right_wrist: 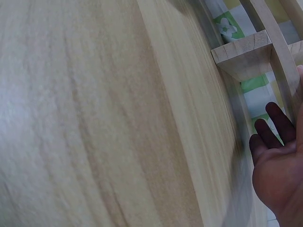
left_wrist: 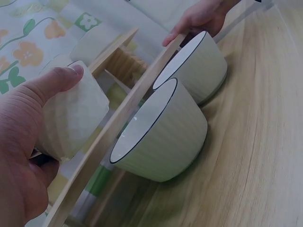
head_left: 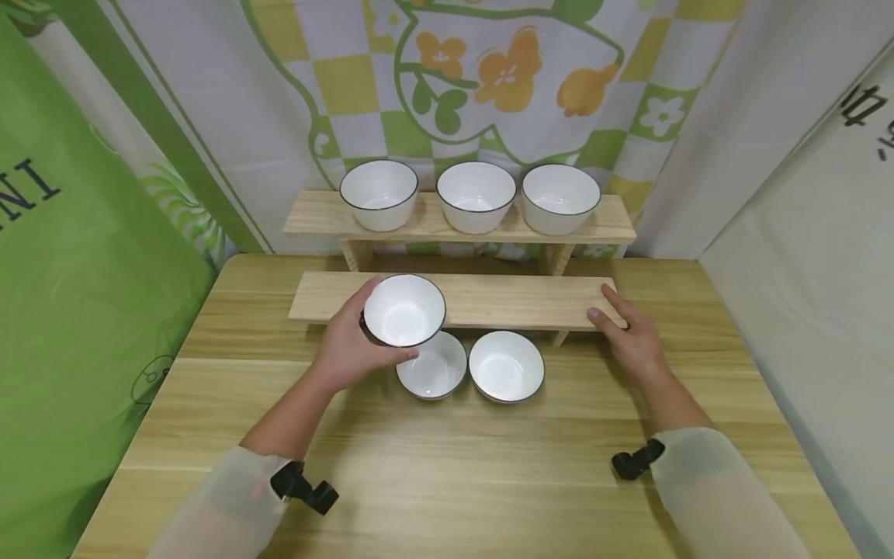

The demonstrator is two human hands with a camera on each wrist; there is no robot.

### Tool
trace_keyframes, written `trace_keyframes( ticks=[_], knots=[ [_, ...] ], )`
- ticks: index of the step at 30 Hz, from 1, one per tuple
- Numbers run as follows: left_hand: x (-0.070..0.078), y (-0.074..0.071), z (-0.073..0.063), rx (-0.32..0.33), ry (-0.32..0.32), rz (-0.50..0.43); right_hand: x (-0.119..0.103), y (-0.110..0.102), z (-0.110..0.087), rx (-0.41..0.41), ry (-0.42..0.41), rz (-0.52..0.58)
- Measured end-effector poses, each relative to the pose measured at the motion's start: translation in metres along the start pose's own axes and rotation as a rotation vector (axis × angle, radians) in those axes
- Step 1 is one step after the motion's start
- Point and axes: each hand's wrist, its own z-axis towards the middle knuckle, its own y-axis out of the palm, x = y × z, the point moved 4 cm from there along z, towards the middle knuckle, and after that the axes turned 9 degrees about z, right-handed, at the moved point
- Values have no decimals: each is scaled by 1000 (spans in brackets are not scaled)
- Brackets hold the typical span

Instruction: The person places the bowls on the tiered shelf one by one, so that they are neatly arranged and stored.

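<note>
My left hand grips a white bowl with a thin dark rim, thumb on one side and fingers on the other. That bowl is tilted, in front of the lower board of a two-tier wooden shelf; in the left wrist view the held bowl hides part of the shelf. At the board's right end, my right hand holds the edge between thumb and index finger. Its other fingers extend below the board in the right wrist view. Two similar bowls, a left one and a right one, stand on the table before the shelf.
Three more white bowls, the left, middle and right, stand in a row on the upper board. A patterned cloth hangs behind. The wooden table extends toward me.
</note>
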Motion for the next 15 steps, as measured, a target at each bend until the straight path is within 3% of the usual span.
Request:
trace_keyframes(
  ticks=[4, 15],
  knots=[
    [5, 8, 6, -10, 17, -33, -1, 0, -1, 8, -4, 24],
    [22, 36, 24, -56, -23, -40, -1, -1, 0, 12, 5, 11]
  ],
)
